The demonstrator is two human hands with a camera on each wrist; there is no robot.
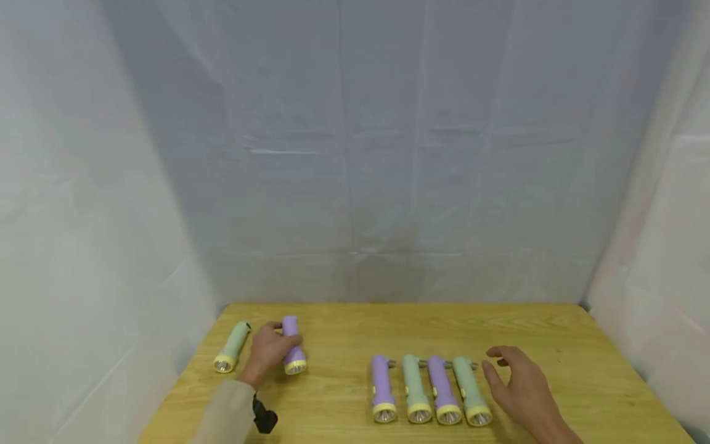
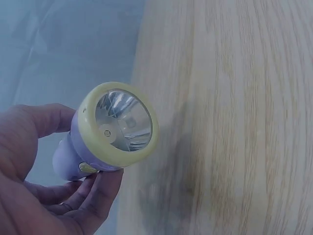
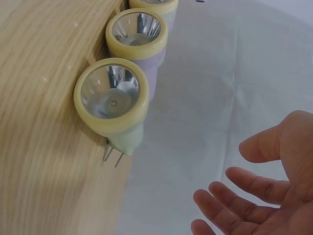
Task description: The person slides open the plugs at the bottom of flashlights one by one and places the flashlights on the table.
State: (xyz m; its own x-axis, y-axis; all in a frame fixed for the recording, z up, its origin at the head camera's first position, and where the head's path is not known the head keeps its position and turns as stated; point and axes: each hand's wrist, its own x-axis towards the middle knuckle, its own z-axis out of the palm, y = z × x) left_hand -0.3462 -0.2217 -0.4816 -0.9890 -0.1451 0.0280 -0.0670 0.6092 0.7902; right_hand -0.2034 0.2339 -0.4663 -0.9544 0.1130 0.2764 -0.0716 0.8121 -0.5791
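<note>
My left hand grips a purple flashlight with a yellow rim, thumb on one side and fingers on the other. In the left wrist view its lens end faces the camera, and a shadow falls on the wood beside it. A green flashlight lies just left of that hand. At the right, my right hand is held with fingers loosely bent and nothing between them. Nearest to it is a green flashlight, whose two metal plug prongs stick out in the right wrist view.
Left of that green flashlight lie a purple flashlight, a green one and another purple one, side by side with lenses toward me. All rest on a wooden table. Pale sheeting hangs behind and at both sides.
</note>
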